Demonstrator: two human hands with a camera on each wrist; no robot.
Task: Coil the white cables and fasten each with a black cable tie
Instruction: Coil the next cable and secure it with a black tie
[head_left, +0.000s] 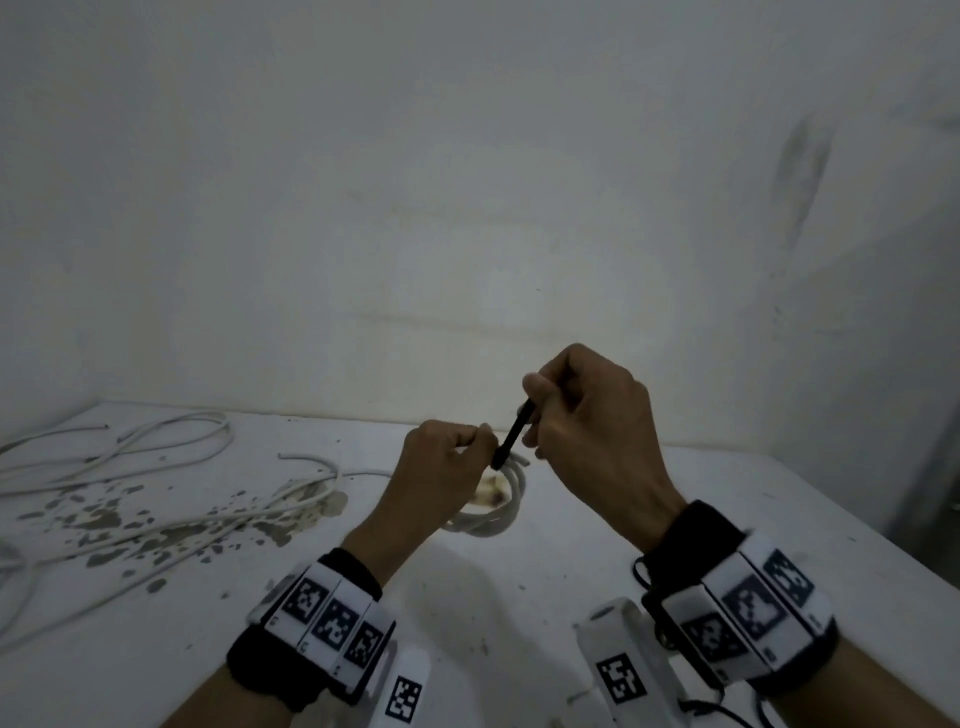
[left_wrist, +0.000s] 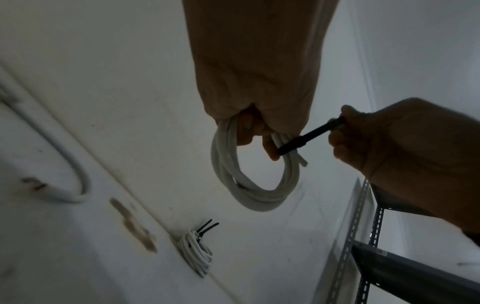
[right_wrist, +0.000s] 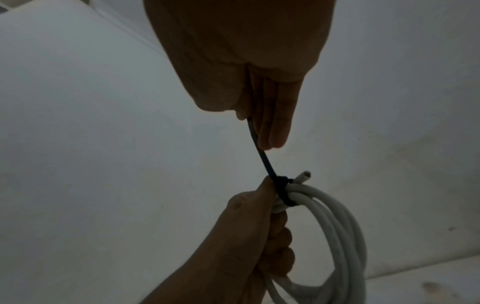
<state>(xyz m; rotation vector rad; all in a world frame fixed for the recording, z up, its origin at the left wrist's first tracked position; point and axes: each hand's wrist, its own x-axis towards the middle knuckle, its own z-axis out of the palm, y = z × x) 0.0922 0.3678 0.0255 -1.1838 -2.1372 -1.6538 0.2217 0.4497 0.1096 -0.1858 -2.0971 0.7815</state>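
Observation:
A white cable coil (head_left: 503, 512) (left_wrist: 259, 185) (right_wrist: 340, 230) hangs above the table, gripped at its top by my left hand (head_left: 447, 462) (left_wrist: 257, 127) (right_wrist: 262, 222). A black cable tie (head_left: 514, 431) (left_wrist: 309, 136) (right_wrist: 283, 193) is looped round the bundled strands beside that grip. Its free tail runs up and to the right into my right hand (head_left: 576, 410) (left_wrist: 389, 148) (right_wrist: 259, 123), which pinches it. One cut end of the cable (right_wrist: 303, 176) sticks out past the tie.
Loose white cables (head_left: 156, 483) sprawl over the stained left part of the white table (head_left: 701, 519). A tied coil (left_wrist: 194, 251) with black tie tails lies on the table by the wall. A perforated metal shelf frame (left_wrist: 374, 226) stands at the right.

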